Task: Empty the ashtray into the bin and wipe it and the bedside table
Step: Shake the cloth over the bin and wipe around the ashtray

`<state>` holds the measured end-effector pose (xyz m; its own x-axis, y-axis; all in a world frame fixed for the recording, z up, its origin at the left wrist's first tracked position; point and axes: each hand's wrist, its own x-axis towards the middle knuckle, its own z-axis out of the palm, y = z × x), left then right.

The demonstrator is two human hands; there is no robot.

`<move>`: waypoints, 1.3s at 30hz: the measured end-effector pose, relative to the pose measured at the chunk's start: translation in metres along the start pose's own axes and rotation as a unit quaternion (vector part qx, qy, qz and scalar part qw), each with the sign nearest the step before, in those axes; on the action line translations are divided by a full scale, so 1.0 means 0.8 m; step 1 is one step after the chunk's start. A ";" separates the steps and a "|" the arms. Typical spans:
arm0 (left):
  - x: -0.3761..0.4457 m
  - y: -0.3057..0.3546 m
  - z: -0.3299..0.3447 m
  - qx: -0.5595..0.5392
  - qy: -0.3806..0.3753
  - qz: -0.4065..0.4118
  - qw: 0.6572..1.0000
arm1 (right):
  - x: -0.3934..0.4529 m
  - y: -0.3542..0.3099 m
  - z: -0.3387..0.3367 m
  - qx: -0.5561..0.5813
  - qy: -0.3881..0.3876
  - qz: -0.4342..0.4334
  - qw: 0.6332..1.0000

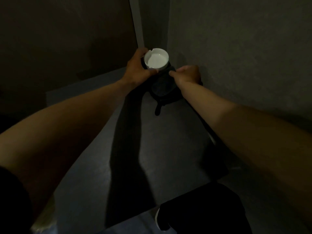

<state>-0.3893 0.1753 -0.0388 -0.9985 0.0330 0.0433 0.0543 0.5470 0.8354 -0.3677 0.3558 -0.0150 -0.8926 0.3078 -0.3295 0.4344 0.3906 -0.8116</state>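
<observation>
The scene is dim. My left hand (135, 68) grips a round white ashtray (156, 59) by its near rim, tilted so its inside faces me; the bowl looks bare. My right hand (187, 74) pinches a dark cloth (163, 89), which hangs below the ashtray with a strap-like end dangling at its bottom. Both hands are held out over the far part of the dark bedside table (168, 149). No bin is in view.
A grey wall (236, 56) runs along the right of the table and meets a corner behind the ashtray. A dark panel (59, 39) stands at the left. My dark-clothed knee (202, 208) is at the bottom edge.
</observation>
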 end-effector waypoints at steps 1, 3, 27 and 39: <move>0.001 0.000 0.000 -0.005 -0.005 -0.003 1.000 | 0.000 0.000 0.000 0.000 0.002 0.000 1.000; 0.003 -0.001 -0.002 -0.002 -0.020 -0.006 1.000 | 0.001 0.001 0.001 0.003 0.002 0.000 1.000; -0.048 -0.022 -0.013 0.174 0.001 0.004 0.985 | 0.006 0.025 -0.005 -0.010 -0.013 -0.060 0.998; -0.047 -0.016 -0.008 0.163 0.018 -0.008 0.986 | -0.001 0.035 0.000 -0.069 -0.026 -0.073 0.995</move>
<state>-0.3528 0.1617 -0.0475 -0.9984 -0.0048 0.0567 0.0312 0.7875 0.6155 -0.3547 0.3665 -0.0378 -0.9506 0.1953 -0.2412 0.3096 0.5444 -0.7796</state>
